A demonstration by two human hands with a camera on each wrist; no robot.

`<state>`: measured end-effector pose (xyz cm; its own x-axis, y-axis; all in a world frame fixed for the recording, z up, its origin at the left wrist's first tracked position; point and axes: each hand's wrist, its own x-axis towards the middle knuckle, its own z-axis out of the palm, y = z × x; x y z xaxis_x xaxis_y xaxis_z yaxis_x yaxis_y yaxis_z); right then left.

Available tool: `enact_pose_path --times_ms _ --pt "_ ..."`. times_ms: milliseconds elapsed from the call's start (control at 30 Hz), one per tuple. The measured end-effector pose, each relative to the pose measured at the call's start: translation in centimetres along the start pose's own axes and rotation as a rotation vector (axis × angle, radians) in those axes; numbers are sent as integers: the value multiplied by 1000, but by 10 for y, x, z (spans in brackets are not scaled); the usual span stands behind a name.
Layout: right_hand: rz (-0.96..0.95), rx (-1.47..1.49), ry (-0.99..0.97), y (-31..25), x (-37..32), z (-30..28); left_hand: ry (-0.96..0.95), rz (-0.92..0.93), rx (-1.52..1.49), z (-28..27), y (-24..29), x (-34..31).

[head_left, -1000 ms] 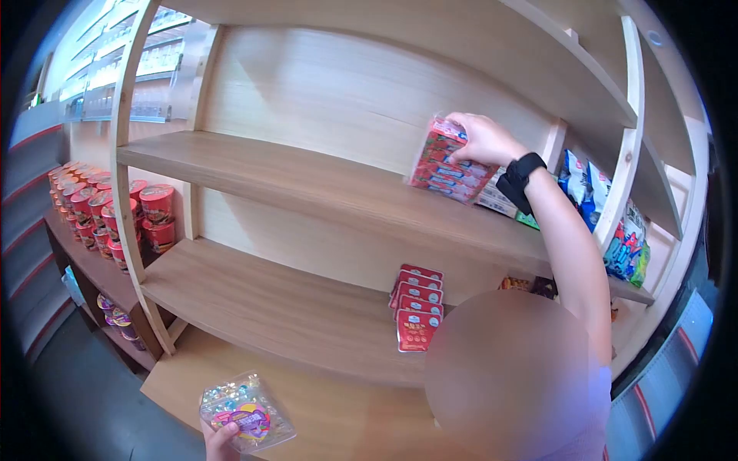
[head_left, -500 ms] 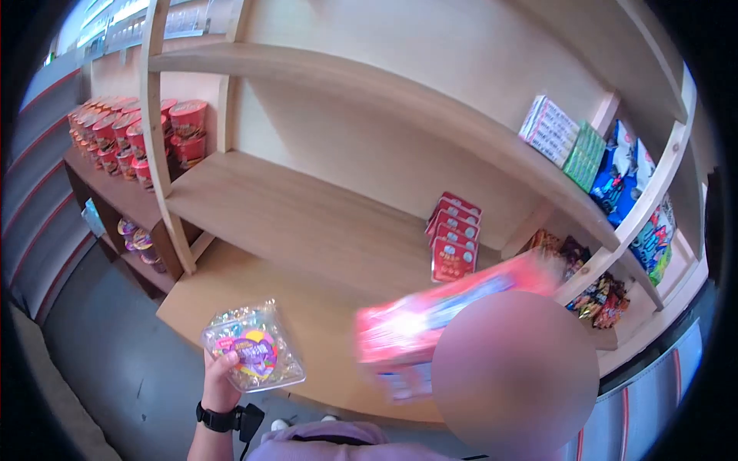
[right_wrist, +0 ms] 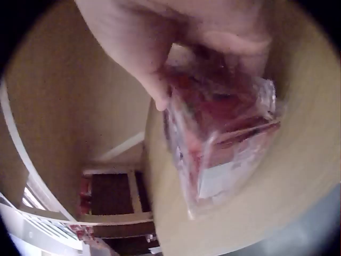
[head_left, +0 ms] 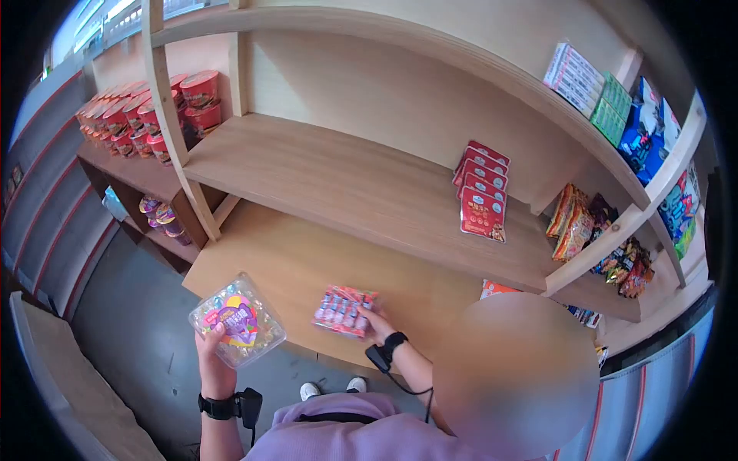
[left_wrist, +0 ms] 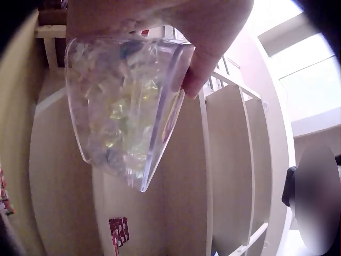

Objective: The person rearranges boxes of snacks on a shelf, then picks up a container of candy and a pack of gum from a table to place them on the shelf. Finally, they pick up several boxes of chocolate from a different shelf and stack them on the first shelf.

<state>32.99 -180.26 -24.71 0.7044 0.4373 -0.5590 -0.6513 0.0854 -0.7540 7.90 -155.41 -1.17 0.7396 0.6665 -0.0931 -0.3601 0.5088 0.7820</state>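
My left hand (head_left: 211, 353) grips a clear plastic box of wrapped candies (head_left: 257, 326) with a purple, heart-shaped label, thumb on top near the label. In the left wrist view the candy box (left_wrist: 120, 106) hangs below the hand, its shiny wrappers showing through the wall. My right hand (head_left: 377, 324) holds a red plastic-wrapped multipack (head_left: 344, 309) by its right end, low over the front of the bottom shelf (head_left: 307, 265). In the right wrist view the thumb and fingers are around one end of the multipack (right_wrist: 229, 144).
Red flat packs (head_left: 484, 211) stand in a row on the middle shelf. White and green boxes (head_left: 575, 77) and blue bags (head_left: 649, 127) sit on the upper right shelf, snack bags (head_left: 573, 227) below. Red noodle cups (head_left: 201, 91) stand at left beyond the wooden upright (head_left: 171, 123).
My right hand has brought the red multipack from the upper shelf down to the front of the bottom shelf. The left hand still holds the candy box, slightly higher in view.
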Motion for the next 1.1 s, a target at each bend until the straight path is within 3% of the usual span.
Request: enact_pose_path --times_ms 67,167,233,300,367,433,500,533,567,600,633,667,733,767,800,833,867,900,967,1000,1100 --pt "14 -21 13 0 -5 18 -23 -6 1 5 -4 0" --pt "-1 28 -40 40 24 -6 -54 -22 10 9 -9 -3" --pt "-101 -59 -161 35 10 -9 -65 -28 24 4 -19 3" --pt "-144 -281 -260 -50 -85 42 -128 -29 5 9 -23 9" --pt "-367 -364 -514 -100 -135 43 -175 -43 -13 24 -23 12" --pt "-488 -648 -728 -201 -249 72 -245 -97 59 32 -19 19" --pt "-787 -1223 -632 -299 -363 96 -268 -136 59 41 -24 23" --pt "-1048 -1342 -505 -335 -389 98 -268 -170 64 45 -28 24" --pt "-1149 -1541 -258 -375 -408 98 -275 -176 60 49 -33 25" --pt "-1342 -1561 63 -405 -419 109 -273 -154 37 53 -38 25" --pt "-1303 -1478 228 -442 -423 116 -266 -127 13 56 -43 26" --pt "-1380 -1553 366 -494 -416 109 -258 -125 9 55 -48 26" --pt "-1342 -1669 528 -577 -396 98 -254 -87 17 52 -59 24" --pt "-1237 -1754 669 -626 -372 73 -249 -90 6 53 -60 21" --pt "-1040 -2025 855 -639 -364 76 -251 -111 8 54 -57 18" --pt "-711 -2133 840 -659 -350 75 -252 -126 12 54 -53 16" --pt "-630 -2246 938 -672 -339 69 -210 -101 18 56 -48 11" --pt "-652 -2254 926 -681 -329 65 -196 -88 10 54 -46 9" --pt "-774 -2157 1119 -699 -311 54 -102 10 44 44 -45 4" --pt "-693 -2027 985 -712 -302 42 -27 77 45 37 -49 2" --pt "-634 -1893 877 -722 -291 34 11 125 8 27 -55 5"
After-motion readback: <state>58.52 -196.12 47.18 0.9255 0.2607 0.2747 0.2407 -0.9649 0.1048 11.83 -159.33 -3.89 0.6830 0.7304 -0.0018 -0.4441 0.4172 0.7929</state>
